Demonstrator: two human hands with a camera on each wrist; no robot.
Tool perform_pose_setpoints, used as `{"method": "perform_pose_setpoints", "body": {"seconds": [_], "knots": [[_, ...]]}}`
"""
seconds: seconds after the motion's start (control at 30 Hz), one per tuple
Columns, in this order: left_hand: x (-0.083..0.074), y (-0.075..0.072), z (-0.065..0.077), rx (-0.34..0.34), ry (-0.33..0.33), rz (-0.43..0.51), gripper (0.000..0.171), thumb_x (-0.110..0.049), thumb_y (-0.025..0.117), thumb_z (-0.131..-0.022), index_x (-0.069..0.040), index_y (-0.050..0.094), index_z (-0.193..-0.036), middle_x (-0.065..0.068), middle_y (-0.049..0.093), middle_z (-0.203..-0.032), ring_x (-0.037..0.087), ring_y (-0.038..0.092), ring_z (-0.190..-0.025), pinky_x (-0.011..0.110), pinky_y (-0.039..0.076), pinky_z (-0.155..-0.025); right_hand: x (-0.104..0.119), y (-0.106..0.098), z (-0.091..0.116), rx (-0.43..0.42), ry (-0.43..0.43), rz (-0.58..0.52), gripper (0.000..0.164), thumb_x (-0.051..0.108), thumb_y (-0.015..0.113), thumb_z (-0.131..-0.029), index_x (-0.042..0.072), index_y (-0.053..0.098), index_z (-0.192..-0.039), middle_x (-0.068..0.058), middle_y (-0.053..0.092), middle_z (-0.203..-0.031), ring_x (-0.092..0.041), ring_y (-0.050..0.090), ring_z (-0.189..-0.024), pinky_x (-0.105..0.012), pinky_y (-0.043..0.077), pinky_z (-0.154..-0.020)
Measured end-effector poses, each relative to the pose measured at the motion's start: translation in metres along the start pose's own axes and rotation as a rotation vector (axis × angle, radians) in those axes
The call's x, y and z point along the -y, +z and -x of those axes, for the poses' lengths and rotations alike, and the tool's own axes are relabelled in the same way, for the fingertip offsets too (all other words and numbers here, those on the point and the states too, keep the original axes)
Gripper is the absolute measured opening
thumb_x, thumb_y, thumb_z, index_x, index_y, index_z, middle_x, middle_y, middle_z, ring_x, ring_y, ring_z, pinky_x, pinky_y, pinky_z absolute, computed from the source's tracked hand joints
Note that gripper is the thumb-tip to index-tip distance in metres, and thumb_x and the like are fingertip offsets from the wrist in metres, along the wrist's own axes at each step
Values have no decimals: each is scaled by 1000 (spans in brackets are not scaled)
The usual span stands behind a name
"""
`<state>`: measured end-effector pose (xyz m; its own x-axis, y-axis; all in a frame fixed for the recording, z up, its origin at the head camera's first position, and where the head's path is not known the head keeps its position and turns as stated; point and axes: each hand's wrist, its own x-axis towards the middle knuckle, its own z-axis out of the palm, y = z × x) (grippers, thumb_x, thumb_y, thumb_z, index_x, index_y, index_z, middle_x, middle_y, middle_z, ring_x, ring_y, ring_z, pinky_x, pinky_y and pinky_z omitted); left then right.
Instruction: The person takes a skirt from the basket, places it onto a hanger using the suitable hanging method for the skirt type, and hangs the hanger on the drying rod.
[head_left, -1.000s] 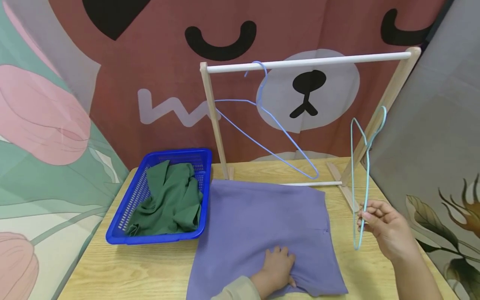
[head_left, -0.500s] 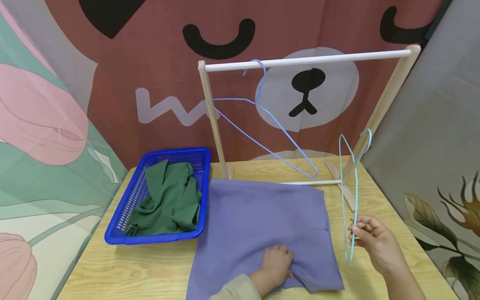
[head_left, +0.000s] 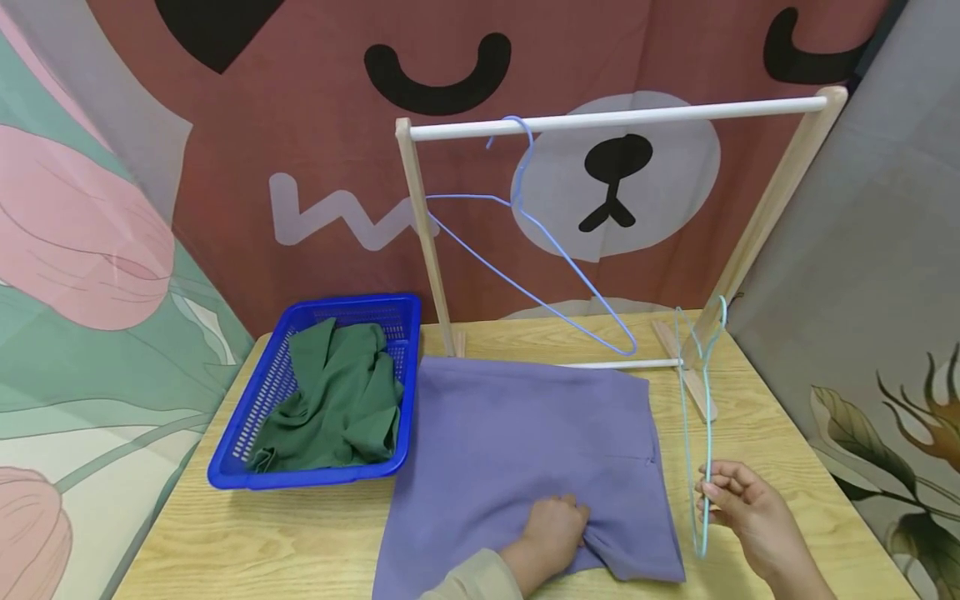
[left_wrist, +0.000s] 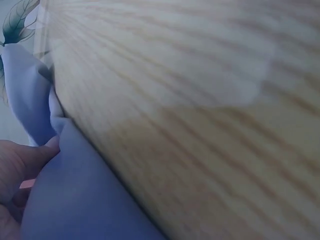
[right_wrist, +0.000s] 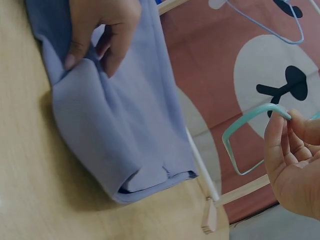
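Note:
A purple garment [head_left: 517,442] lies flat on the wooden table, its near edge bunched up. My left hand [head_left: 551,529] pinches that edge between thumb and fingers, and the right wrist view shows the cloth lifted there beside an open hemmed end. Between the thumb and fingers of my right hand [head_left: 757,521] is a mint-green clothes hanger [right_wrist: 245,118], held by one side. The hanger stands upright and edge-on just right of the garment, hook up and apart from the cloth. In the left wrist view the thumb [left_wrist: 42,153] presses on the purple fabric.
A clothes rack with a white rod [head_left: 675,112] stands at the back, and a blue hanger [head_left: 465,197] hangs from it. On the left, a blue basket [head_left: 322,478] holds a crumpled green cloth [head_left: 337,400]. Printed curtains surround the table [head_left: 195,533].
My right hand has brought the mint-green hanger down and slightly left, closer to the garment. My left hand's fingers have curled and gathered the purple cloth at its near edge.

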<state>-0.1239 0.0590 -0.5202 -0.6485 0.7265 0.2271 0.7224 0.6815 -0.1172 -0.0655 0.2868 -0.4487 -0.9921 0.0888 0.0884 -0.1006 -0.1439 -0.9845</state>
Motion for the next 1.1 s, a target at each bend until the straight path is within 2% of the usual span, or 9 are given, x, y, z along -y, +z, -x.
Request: {"method": "perform_pose_setpoints", "body": {"seconds": [0.13, 0.3, 0.43, 0.6, 0.7, 0.8, 0.9, 1.1], "knots": [[0, 2, 1, -34, 27, -21, 10, -23, 65, -64, -19, 55, -66, -5, 48, -59, 9, 46, -49, 21, 34, -40, -3, 2, 4, -4, 37, 10, 21, -5, 43, -87, 11, 55, -95, -1, 56, -80, -12, 55, -66, -25, 48, -55], [1, 5, 1, -56, 34, -19, 8, -20, 64, -64, -20, 56, -67, -6, 50, -60, 9, 47, -50, 21, 35, -40, -13, -2, 7, -9, 89, 6, 19, -3, 44, -87, 11, 55, -94, -2, 56, -79, -13, 56, -67, -27, 48, -56], [1, 7, 0, -54, 22, -21, 7, -20, 63, -65, -20, 56, -66, -6, 50, -60, 9, 48, -50, 21, 35, -40, -49, -27, 5, -44, 147, 62, 12, 5, 48, -87, 4, 51, -99, -3, 57, -82, -14, 57, -68, -31, 49, -57], [-2, 6, 1, -27, 22, -39, 8, -20, 64, -65, -19, 56, -68, -6, 49, -61, 9, 48, -50, 21, 34, -40, -98, -58, 4, -132, 238, 142, 26, 16, 54, -85, 3, 48, -106, -4, 58, -90, -15, 58, -74, -36, 50, -62], [-3, 5, 1, -19, 26, -48, 9, -20, 64, -65, -19, 57, -69, -6, 49, -63, 9, 48, -51, 20, 34, -41, -109, -64, 6, -171, 272, 177, 34, 22, 57, -83, 1, 47, -109, -7, 59, -92, -19, 58, -75, -39, 49, -64], [-2, 7, 1, -48, 21, -38, 9, -19, 65, -64, -20, 57, -68, -7, 49, -62, 8, 48, -50, 20, 34, -40, -111, -63, 8, -215, 314, 201, 38, 26, 59, -81, 2, 48, -110, -6, 60, -90, -20, 59, -74, -39, 49, -63], [0, 9, 1, -103, 11, -24, 9, -17, 65, -62, -20, 57, -66, -8, 49, -60, 7, 48, -49, 19, 34, -39, -105, -57, 12, -242, 353, 196, 35, 25, 60, -80, 5, 52, -108, -2, 60, -85, -16, 58, -72, -36, 50, -62], [5, 10, -2, -172, -61, 17, 9, -15, 63, -61, -20, 55, -61, -9, 50, -57, 7, 48, -47, 19, 33, -37, -81, -41, 20, -198, 329, 169, 21, 16, 58, -82, 7, 57, -101, 1, 60, -81, -12, 57, -69, -32, 50, -59]]}}
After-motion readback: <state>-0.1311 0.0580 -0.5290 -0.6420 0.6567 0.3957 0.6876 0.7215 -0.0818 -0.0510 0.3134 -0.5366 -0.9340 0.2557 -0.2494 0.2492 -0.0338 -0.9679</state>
